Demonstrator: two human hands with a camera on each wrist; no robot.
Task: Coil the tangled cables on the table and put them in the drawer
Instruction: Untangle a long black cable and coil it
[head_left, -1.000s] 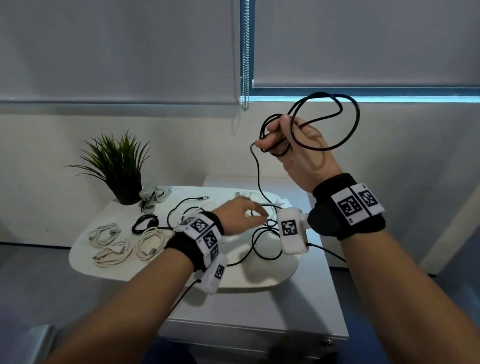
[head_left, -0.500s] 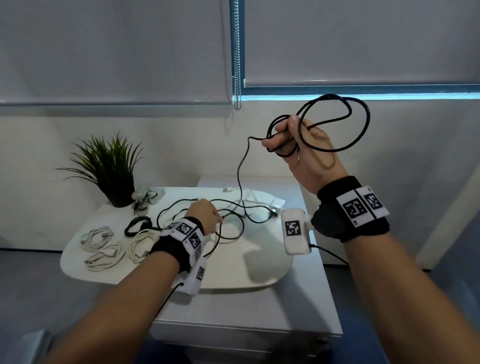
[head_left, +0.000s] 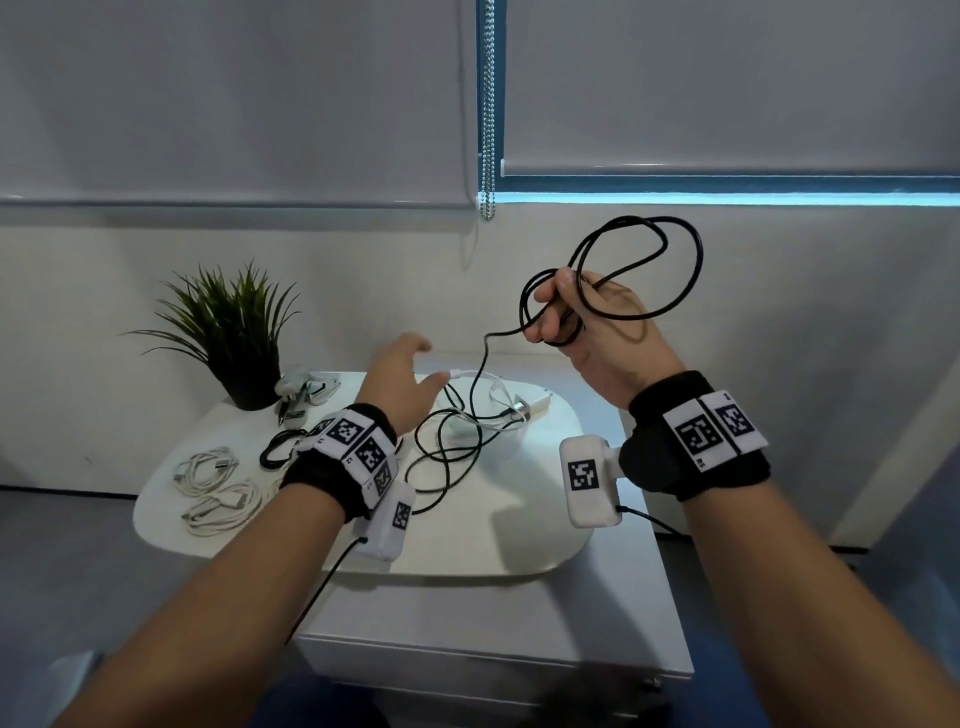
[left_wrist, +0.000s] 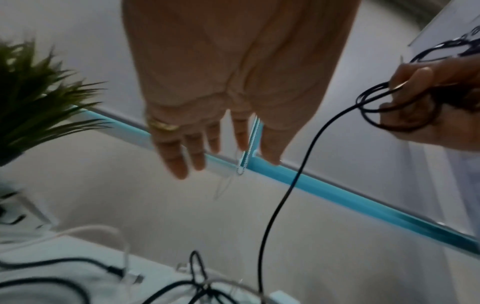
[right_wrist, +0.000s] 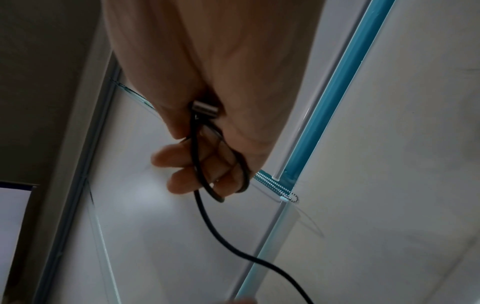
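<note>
Our left hand had lifted off the table, fingers spread, empty; our right hand gripped the looped black cable.

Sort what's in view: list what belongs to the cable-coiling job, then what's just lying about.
Job:
black cable, looped in the right hand
left hand, open
coiled white cables
loose white cable

Lying about:
potted plant
blind chain

Office-like room, roller blinds with bead chain at twelve o'clock, potted plant at ten o'clock, white drawer cabinet below, charging cables.
</note>
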